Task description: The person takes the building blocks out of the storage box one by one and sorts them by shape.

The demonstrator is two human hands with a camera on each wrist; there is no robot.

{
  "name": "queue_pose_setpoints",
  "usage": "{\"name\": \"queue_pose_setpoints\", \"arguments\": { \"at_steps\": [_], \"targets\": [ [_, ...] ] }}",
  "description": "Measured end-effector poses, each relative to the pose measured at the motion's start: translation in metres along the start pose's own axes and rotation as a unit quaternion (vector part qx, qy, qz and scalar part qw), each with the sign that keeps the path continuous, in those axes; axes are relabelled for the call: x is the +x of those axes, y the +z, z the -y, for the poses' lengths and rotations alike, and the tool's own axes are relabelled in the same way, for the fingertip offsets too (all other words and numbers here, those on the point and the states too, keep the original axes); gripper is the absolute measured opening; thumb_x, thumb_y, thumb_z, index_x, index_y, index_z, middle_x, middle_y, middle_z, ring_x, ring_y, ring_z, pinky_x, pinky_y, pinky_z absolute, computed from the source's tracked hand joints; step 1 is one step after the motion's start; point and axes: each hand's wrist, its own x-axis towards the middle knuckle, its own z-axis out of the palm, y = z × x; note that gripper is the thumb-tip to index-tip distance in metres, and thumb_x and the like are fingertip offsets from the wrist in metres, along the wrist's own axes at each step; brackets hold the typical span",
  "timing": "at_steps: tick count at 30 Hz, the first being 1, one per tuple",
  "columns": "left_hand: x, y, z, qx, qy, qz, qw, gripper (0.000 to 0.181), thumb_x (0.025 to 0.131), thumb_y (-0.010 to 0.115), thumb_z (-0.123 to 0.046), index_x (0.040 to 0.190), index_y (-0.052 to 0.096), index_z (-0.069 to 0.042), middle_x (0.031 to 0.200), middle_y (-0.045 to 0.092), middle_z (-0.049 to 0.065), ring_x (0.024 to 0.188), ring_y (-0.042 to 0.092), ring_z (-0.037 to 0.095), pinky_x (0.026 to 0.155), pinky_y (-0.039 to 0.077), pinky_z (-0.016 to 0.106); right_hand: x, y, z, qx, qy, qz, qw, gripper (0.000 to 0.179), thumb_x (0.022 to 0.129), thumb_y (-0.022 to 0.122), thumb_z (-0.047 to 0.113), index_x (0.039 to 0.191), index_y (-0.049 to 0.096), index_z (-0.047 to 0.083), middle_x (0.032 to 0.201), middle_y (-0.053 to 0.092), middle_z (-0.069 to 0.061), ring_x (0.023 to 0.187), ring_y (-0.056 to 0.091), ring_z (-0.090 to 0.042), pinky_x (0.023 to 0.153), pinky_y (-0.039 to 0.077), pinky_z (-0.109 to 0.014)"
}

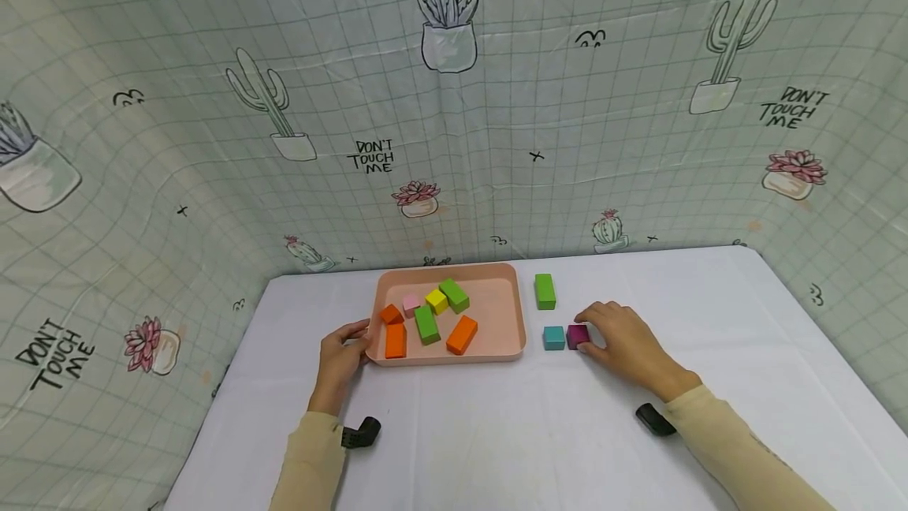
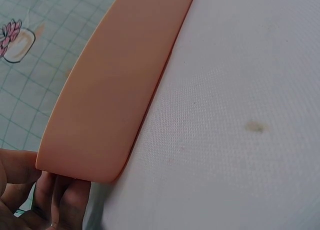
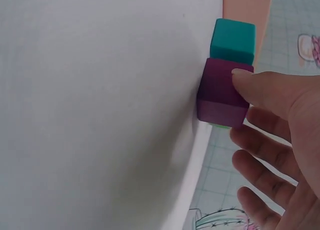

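Note:
My right hand (image 1: 627, 341) pinches a purple cube (image 3: 222, 89) between thumb and fingers, its other fingers spread loosely in the right wrist view. Right beside the purple cube, on its left in the head view, is a teal cube (image 1: 554, 338). A green block (image 1: 545, 292) lies on the table behind the two cubes. At the far left, my left hand (image 1: 342, 357) grips the end of a shallow peach tray (image 1: 496, 314). In the left wrist view its fingers (image 2: 75, 202) bend against the tray's end wall.
Inside the tray lie several blocks: orange ones (image 1: 396, 341), green ones (image 1: 427, 325), a yellow cube (image 1: 437, 301) and a pink cube (image 1: 411, 305). The table (image 1: 468, 432) has a white cover. A patterned cloth (image 1: 496, 117) hangs behind it.

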Motion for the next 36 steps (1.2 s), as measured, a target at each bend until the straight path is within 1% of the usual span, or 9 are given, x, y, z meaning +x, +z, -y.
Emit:
{"name": "queue_pose_setpoints", "arguments": {
  "at_steps": [3, 6, 12, 17, 20, 23, 27, 31, 36],
  "targets": [
    [0.000, 0.000, -0.001, 0.001, -0.003, 0.000, 1.0000, 0.037, 0.102, 0.059, 0.002, 0.138, 0.065, 0.006, 0.124, 0.058, 0.022, 0.076, 0.054, 0.012, 0.062, 0.049, 0.018, 0.003, -0.002, 0.002, 0.000, 0.000, -0.006, 1.0000, 0.037, 0.081, 0.091, 0.012, 0.113, 0.074, 0.004, 0.111, 0.073, -0.009, 0.102, 0.066, -0.032, 0.087, 0.054, -0.052],
    [-0.001, 0.000, -0.001, -0.001, -0.005, -0.001, 1.0000, 0.036, 0.103, 0.060, 0.002, 0.138, 0.065, 0.006, 0.123, 0.058, 0.021, 0.076, 0.054, 0.012, 0.062, 0.049, 0.018, 0.008, -0.006, 0.010, 0.010, -0.006, -0.016, 0.9998, 0.038, 0.082, 0.091, 0.013, 0.114, 0.074, 0.003, 0.114, 0.072, -0.010, 0.104, 0.066, -0.034, 0.088, 0.053, -0.053],
    [-0.001, 0.001, 0.001, -0.010, 0.016, -0.001, 0.9998, 0.035, 0.102, 0.060, 0.004, 0.136, 0.065, 0.009, 0.117, 0.060, 0.019, 0.074, 0.054, 0.009, 0.060, 0.049, 0.017, 0.022, -0.010, 0.036, 0.024, -0.028, -0.033, 0.9988, 0.042, 0.081, 0.091, 0.013, 0.117, 0.073, 0.003, 0.116, 0.071, -0.011, 0.102, 0.065, -0.033, 0.090, 0.053, -0.053],
    [-0.002, 0.001, 0.001, -0.010, 0.021, -0.004, 0.9997, 0.035, 0.101, 0.059, 0.005, 0.135, 0.065, 0.010, 0.116, 0.059, 0.019, 0.074, 0.054, 0.009, 0.060, 0.049, 0.016, 0.035, -0.002, 0.061, 0.019, -0.051, -0.033, 0.9980, 0.042, 0.084, 0.090, 0.016, 0.119, 0.072, 0.003, 0.117, 0.070, -0.009, 0.104, 0.065, -0.031, 0.091, 0.053, -0.050],
    [-0.002, 0.001, 0.000, -0.009, 0.020, -0.003, 0.9998, 0.035, 0.101, 0.060, 0.005, 0.136, 0.065, 0.010, 0.117, 0.059, 0.019, 0.075, 0.054, 0.010, 0.060, 0.050, 0.016, 0.043, 0.008, 0.075, 0.018, -0.054, -0.026, 0.9980, 0.039, 0.087, 0.087, 0.018, 0.120, 0.072, 0.004, 0.118, 0.070, -0.009, 0.108, 0.064, -0.031, 0.093, 0.053, -0.050],
    [-0.001, 0.001, 0.000, -0.006, 0.019, -0.002, 0.9998, 0.035, 0.101, 0.060, 0.005, 0.135, 0.066, 0.009, 0.117, 0.059, 0.019, 0.076, 0.055, 0.009, 0.061, 0.050, 0.016, 0.051, 0.019, 0.088, 0.017, -0.049, -0.017, 0.9985, 0.041, 0.088, 0.087, 0.021, 0.122, 0.072, 0.004, 0.118, 0.069, -0.009, 0.107, 0.063, -0.031, 0.099, 0.052, -0.051],
    [-0.001, 0.001, 0.000, -0.005, 0.019, -0.001, 0.9998, 0.035, 0.101, 0.060, 0.004, 0.135, 0.066, 0.009, 0.118, 0.059, 0.019, 0.076, 0.055, 0.009, 0.061, 0.050, 0.016, 0.062, 0.032, 0.104, 0.021, -0.037, -0.005, 0.9991, 0.043, 0.090, 0.085, 0.025, 0.124, 0.071, 0.004, 0.119, 0.069, -0.010, 0.109, 0.063, -0.033, 0.102, 0.051, -0.052],
    [-0.001, 0.002, 0.000, -0.005, 0.015, -0.002, 0.9999, 0.035, 0.102, 0.060, 0.004, 0.135, 0.066, 0.008, 0.117, 0.059, 0.019, 0.076, 0.055, 0.010, 0.061, 0.050, 0.017, 0.071, 0.041, 0.117, 0.027, -0.014, 0.004, 0.9995, 0.043, 0.091, 0.084, 0.028, 0.125, 0.071, 0.004, 0.119, 0.069, -0.011, 0.112, 0.062, -0.034, 0.101, 0.051, -0.052],
    [-0.001, 0.001, 0.000, -0.010, 0.013, -0.002, 0.9999, 0.034, 0.102, 0.060, 0.003, 0.135, 0.066, 0.009, 0.116, 0.060, 0.018, 0.074, 0.055, 0.010, 0.061, 0.050, 0.017, 0.083, 0.052, 0.128, 0.013, 0.014, 0.029, 0.9994, 0.046, 0.092, 0.082, 0.031, 0.126, 0.072, 0.004, 0.119, 0.070, -0.013, 0.109, 0.062, -0.033, 0.101, 0.053, -0.050]
  ]
}}
